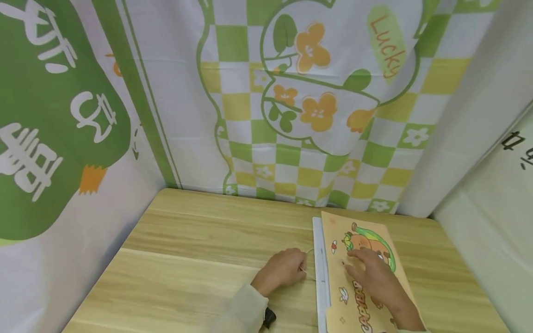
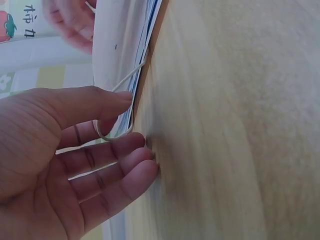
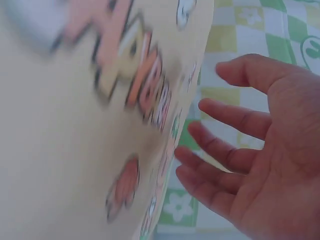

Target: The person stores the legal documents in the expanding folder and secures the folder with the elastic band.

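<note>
A tan folder (image 1: 333, 222) with a cartoon capybara cover and printed letters lies on the wooden table, white sheets showing along its left edge. From that edge runs a thin pale cord (image 2: 129, 77), looped round my left fingers. My left hand (image 1: 287, 267) pinches the cord between thumb and index finger, just left of the folder; the other fingers are loosely bent. Above the cover hovers my right hand (image 1: 372, 275), fingers spread and slightly bent. In the right wrist view, this hand (image 3: 240, 145) holds nothing and stays apart from the cover (image 3: 50, 150).
The wooden table (image 1: 187, 268) extends to the left of the folder. A green and yellow checked curtain (image 1: 287, 157) hangs behind it, with printed cloths at the left (image 1: 54, 115) and right (image 1: 495, 222). A black object (image 1: 269, 318) sits at my left wrist.
</note>
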`<action>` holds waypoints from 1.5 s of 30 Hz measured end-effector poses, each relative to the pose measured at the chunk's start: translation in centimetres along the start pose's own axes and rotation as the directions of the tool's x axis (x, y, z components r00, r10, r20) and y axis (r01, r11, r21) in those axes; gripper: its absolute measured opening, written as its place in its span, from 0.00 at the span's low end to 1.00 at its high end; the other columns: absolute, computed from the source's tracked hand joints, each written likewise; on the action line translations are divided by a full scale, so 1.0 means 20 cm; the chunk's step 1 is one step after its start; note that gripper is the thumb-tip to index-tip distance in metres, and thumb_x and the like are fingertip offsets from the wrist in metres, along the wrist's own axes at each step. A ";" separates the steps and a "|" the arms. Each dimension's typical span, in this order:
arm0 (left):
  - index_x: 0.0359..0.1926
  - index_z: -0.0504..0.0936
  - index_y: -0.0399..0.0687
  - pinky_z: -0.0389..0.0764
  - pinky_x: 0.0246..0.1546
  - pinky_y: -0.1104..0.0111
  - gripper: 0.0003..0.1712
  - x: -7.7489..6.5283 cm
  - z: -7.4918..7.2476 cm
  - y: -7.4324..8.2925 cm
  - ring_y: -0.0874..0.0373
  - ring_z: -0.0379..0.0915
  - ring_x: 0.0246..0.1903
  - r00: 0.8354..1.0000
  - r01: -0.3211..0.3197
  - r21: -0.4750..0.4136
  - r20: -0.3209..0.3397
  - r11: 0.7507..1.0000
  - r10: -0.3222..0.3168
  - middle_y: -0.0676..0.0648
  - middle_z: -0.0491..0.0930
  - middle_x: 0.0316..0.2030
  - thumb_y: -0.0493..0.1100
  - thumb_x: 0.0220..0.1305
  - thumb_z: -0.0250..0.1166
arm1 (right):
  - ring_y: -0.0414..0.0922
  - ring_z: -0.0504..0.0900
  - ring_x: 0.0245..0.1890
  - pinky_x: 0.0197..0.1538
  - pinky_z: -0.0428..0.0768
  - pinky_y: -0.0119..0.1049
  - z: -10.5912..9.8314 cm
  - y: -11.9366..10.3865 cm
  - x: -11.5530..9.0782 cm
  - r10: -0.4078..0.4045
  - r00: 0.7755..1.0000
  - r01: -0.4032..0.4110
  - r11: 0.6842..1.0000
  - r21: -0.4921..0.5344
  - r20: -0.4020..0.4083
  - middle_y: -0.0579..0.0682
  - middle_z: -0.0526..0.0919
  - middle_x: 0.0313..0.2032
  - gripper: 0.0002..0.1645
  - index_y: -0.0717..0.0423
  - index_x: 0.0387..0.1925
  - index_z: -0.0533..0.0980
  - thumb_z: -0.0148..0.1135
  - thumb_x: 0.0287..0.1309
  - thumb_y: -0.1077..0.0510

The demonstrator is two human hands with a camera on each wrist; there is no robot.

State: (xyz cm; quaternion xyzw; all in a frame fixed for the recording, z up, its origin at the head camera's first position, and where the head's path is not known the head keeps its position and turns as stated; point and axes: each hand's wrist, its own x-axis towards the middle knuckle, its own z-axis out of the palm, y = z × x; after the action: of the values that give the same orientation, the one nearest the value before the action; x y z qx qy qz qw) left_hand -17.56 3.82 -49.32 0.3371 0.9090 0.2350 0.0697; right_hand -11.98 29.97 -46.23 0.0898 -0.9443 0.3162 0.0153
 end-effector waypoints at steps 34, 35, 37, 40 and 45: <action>0.44 0.79 0.52 0.70 0.26 0.78 0.12 0.29 0.09 0.16 0.70 0.69 0.25 0.997 -0.080 0.027 -0.009 0.996 0.080 0.62 0.77 0.27 0.42 0.64 0.73 | 0.82 0.50 0.69 0.60 0.58 0.79 -0.02 0.25 -0.03 0.069 0.983 -0.050 0.992 -0.113 0.171 0.79 0.55 0.71 0.71 0.71 0.76 0.54 0.80 0.45 0.36; 0.41 0.78 0.52 0.69 0.25 0.77 0.11 0.29 0.09 0.17 0.69 0.68 0.23 0.996 -0.084 0.039 -0.011 0.996 0.084 0.62 0.74 0.25 0.42 0.64 0.73 | 0.82 0.50 0.69 0.60 0.58 0.79 -0.02 0.25 -0.03 0.071 0.982 -0.052 0.993 -0.109 0.176 0.79 0.54 0.71 0.72 0.71 0.76 0.54 0.80 0.45 0.36; 0.34 0.77 0.53 0.68 0.23 0.77 0.11 0.30 0.09 0.17 0.68 0.66 0.22 0.995 -0.094 0.055 -0.010 0.994 0.095 0.61 0.72 0.22 0.41 0.63 0.74 | 0.81 0.51 0.69 0.60 0.59 0.79 -0.02 0.25 -0.03 0.072 0.981 -0.053 0.993 -0.107 0.178 0.80 0.54 0.71 0.72 0.72 0.76 0.54 0.81 0.44 0.36; 0.25 0.78 0.55 0.68 0.23 0.77 0.13 0.32 0.10 0.18 0.68 0.66 0.22 0.995 -0.102 0.073 -0.005 0.992 0.102 0.61 0.72 0.20 0.40 0.62 0.72 | 0.81 0.50 0.69 0.60 0.59 0.79 -0.02 0.26 -0.03 0.088 0.979 -0.069 0.992 -0.104 0.186 0.79 0.54 0.71 0.72 0.71 0.77 0.53 0.81 0.45 0.36; 0.18 0.76 0.55 0.66 0.22 0.77 0.15 0.36 0.13 0.19 0.67 0.64 0.20 0.996 -0.091 0.103 0.004 0.990 0.091 0.59 0.71 0.18 0.36 0.58 0.68 | 0.81 0.50 0.69 0.59 0.61 0.78 -0.03 0.27 -0.04 0.102 0.978 -0.086 0.992 -0.095 0.184 0.79 0.53 0.72 0.71 0.70 0.77 0.54 0.80 0.46 0.36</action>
State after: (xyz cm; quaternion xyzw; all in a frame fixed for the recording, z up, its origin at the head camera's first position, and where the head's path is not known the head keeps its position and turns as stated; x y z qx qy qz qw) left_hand -20.11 12.00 -49.55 0.3813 0.9037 0.1906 0.0410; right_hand -12.25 34.56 -49.06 0.0739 -0.9575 0.2656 -0.0851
